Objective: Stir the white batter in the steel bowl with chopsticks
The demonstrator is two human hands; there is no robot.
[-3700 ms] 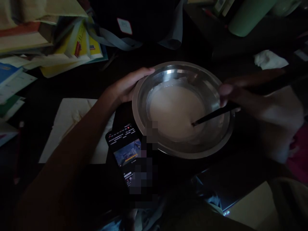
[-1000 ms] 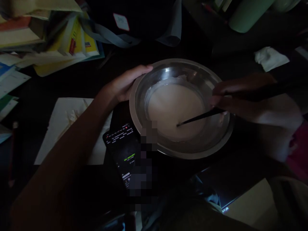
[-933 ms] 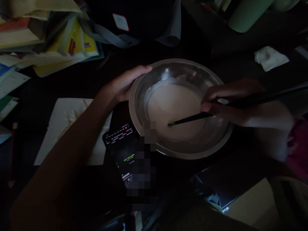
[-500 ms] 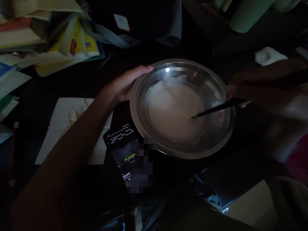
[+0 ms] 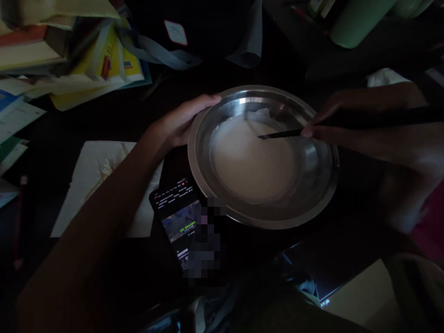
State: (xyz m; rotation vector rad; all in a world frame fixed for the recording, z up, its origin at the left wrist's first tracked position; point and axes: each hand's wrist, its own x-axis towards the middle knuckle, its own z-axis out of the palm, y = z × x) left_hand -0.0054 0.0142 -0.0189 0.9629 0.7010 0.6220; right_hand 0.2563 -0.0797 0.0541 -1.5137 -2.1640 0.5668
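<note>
**Head view, single frame, very dim light**

1. Metal bowl [image 5: 263,221]: centre of frame, standing on the dark tabletop [image 5: 104,120]. Wide and shallow, with a bright rim. It lies between the two hands.
2. Pale liquid [image 5: 253,162]: fills the bottom of the bowl, smooth and opaque, with a smear up the far wall.
3. Left hand [image 5: 180,122]: left of centre, forearm coming in from the lower left. It is cupped against the bowl's upper-left rim, fingertips touching the edge, bracing it.
4. Right hand [image 5: 347,125]: right of centre, over the bowl's right rim. Fingers are closed around a dark stick [image 5: 280,134].
5. Dark stick: long axis nearly level across the frame. The tip points left and dips into the upper part of the liquid; the shaft runs back past the right hand toward the right edge. Whether it is one stick or a pair cannot be told.
6. Phone [image 5: 173,222]: lower centre-left, screen lit, just beside the bowl's near-left rim.
7. Sheet of paper [image 5: 100,175]: left of the phone, partly under the left forearm.
8. Stack of books [image 5: 69,51]: upper left.
9. Dark bag [image 5: 208,27]: top centre.
10. Green bottle [image 5: 360,21]: upper right.
11. White tissue [image 5: 385,76]: behind the right hand.
</note>
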